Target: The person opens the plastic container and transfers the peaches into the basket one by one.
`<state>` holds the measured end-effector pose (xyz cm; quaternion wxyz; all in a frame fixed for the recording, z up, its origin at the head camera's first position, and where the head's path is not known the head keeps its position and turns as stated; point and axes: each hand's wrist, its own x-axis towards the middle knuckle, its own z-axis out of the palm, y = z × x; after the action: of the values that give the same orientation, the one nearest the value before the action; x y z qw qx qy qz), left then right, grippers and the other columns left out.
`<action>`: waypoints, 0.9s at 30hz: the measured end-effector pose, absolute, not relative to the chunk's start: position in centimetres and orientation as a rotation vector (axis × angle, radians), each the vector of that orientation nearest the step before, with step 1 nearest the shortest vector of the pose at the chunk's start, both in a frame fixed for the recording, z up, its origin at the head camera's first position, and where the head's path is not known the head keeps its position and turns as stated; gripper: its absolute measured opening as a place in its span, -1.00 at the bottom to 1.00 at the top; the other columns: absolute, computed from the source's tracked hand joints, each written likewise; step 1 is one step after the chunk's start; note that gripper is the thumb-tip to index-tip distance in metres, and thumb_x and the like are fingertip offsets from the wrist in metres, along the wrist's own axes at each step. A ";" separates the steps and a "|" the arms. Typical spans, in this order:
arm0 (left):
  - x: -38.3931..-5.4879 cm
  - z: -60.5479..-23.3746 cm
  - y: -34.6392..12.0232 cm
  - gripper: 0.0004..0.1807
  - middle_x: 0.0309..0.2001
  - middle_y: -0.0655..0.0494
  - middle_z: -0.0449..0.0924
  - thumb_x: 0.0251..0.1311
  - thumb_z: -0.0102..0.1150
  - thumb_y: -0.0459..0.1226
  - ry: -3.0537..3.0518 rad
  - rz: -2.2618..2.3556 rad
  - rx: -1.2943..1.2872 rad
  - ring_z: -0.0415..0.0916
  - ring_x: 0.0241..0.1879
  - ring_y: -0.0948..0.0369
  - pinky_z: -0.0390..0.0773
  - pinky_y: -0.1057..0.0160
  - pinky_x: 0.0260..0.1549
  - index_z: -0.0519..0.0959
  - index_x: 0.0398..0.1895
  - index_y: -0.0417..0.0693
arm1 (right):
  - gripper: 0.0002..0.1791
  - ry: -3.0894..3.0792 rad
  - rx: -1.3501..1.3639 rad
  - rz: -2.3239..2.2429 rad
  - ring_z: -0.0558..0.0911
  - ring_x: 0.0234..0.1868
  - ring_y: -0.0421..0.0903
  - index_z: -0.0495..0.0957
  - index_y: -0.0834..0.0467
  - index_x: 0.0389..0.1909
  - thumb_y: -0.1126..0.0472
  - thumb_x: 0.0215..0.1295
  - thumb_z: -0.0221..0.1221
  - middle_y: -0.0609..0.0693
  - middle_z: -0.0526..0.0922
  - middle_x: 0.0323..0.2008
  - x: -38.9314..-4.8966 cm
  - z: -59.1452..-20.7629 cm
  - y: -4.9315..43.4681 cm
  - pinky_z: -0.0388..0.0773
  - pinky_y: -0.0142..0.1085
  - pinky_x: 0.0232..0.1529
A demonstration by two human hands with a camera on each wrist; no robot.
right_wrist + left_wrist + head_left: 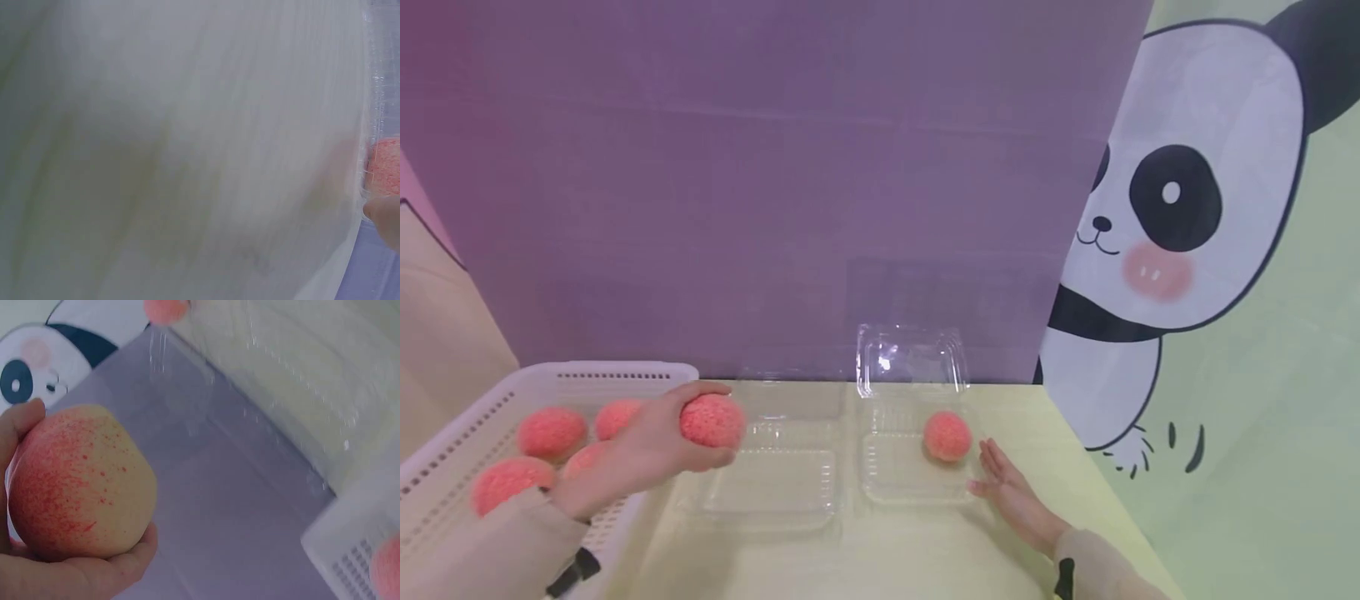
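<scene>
My left hand [658, 442] grips a peach [713, 422], raised between the basket's right rim and the left clear plastic box [771, 483]. The left wrist view shows that peach [84, 481] as red on one side and pale yellow on the other, with fingers and thumb curled round it. A second peach [947, 437] sits in the right part of the other clear box [891, 479], whose lid stands raised behind it. Close beside that box's right edge is my right hand [1015, 500], fingers extended and holding nothing; only a fingertip [384, 219] shows in the right wrist view.
A white perforated basket [617, 368] with several peaches [552, 433] stands at the left. Both boxes rest on a pale yellow table [775, 567]. Behind the table hangs a purple sheet [775, 208], with a panda picture [1210, 100] on the right.
</scene>
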<state>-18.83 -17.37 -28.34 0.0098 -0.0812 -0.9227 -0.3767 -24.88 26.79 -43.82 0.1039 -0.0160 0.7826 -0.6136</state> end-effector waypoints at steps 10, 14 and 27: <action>-18.5 -29.2 -24.0 -0.04 0.15 -0.29 0.33 -0.16 0.37 0.05 -2.937 -1.081 -0.125 0.45 -0.12 0.00 0.48 0.21 -0.33 0.15 0.34 0.02 | -0.04 2.296 -0.040 -1.830 -0.24 0.42 0.17 -0.41 0.19 0.41 0.33 0.20 0.07 0.16 -0.31 0.43 -24.9 -44.2 27.0 -0.24 0.06 0.36; -18.7 -30.2 -26.6 -0.06 0.14 -0.31 0.35 -0.15 0.37 0.06 -2.923 -0.990 -0.104 0.43 -0.10 -0.02 0.46 0.19 -0.33 0.18 0.32 -0.07 | -0.03 2.286 -0.040 -1.835 -0.24 0.42 0.17 -0.41 0.19 0.41 0.33 0.20 0.08 0.15 -0.31 0.43 -24.9 -44.3 27.0 -0.23 0.06 0.36; -19.0 -32.0 -33.7 -0.13 0.07 -0.45 0.36 0.03 0.23 0.04 -2.996 -0.947 0.016 0.43 -0.20 0.19 0.46 0.22 -0.36 0.15 0.27 -0.32 | -0.05 2.291 -0.035 -1.816 -0.25 0.42 0.18 -0.43 0.18 0.41 0.32 0.22 0.06 0.16 -0.32 0.43 -24.9 -43.8 27.0 -0.24 0.08 0.36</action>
<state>-19.03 -33.66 -31.99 -0.0004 0.0052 -0.9535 -0.3014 -24.86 26.97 -43.84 0.1088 -0.0119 0.7790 -0.6175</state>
